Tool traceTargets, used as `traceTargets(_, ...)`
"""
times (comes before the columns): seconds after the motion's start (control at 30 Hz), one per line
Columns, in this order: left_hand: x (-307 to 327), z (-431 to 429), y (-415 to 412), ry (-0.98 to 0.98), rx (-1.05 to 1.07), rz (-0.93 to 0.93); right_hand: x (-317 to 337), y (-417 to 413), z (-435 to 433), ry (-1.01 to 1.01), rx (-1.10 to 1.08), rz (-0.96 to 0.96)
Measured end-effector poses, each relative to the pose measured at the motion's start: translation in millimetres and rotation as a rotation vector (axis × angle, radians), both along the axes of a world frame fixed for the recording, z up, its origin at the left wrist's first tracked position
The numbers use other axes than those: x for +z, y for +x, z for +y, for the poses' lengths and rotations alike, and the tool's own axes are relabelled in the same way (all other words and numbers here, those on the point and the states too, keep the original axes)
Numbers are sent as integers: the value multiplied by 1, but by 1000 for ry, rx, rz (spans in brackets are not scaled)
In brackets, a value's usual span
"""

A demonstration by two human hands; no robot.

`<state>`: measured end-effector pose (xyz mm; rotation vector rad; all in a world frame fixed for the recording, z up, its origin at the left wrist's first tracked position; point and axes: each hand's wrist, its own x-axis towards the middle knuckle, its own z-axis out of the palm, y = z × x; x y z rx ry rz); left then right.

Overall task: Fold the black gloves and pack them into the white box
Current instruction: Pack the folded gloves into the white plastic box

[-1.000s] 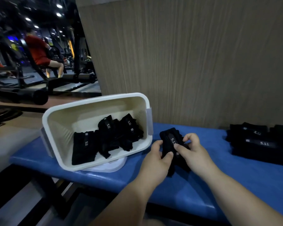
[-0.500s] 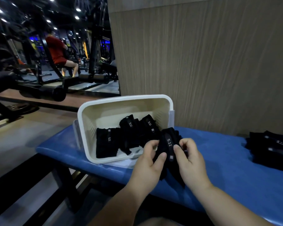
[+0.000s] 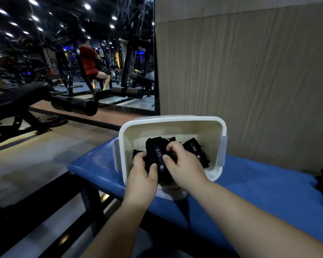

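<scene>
Your white box (image 3: pixel 175 119) tips toward you at frame centre; a folded black glove (image 3: pixel 151 150) marked 5.11 is in its mouth, a second glove (image 3: pixel 199 154) to its right.

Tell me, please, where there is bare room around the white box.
Free: the pale floor of the white plastic box beyond the packed black gloves; the blue padded bench right of it. Crowded: its middle, where left hand and right hand grip a glove.

Place: a gym, clearly
Machines: black weight machines (image 3: pixel 134 53) line the floor, foam roller pads (image 3: pixel 76 107) up front
People: someone in red (image 3: pixel 90 62) sits at a machine
Seat: blue padded bench (image 3: pixel 259 185) here
</scene>
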<state>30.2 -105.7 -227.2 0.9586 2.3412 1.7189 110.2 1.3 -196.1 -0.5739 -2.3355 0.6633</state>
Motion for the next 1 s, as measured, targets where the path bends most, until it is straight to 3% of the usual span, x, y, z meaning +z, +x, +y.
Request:
traceTargets(0.33,7,16,-24,-138,183,84,0,-35,11,292,-48,-220)
traceTargets(0.53,0,21,-32,-127,130,214,-8,-32,29,270,79,-334)
traceTargets(0.7,1,24,-40,-177,37,206,-15,-31,38,309,93,-379)
traceTargets(0.87,4,28,-47,-246,106,248,-22,-31,42,348,103,-375)
traceTargets(1.0,0,30,-43,-400,164,427,-23,-28,42,371,98,-345)
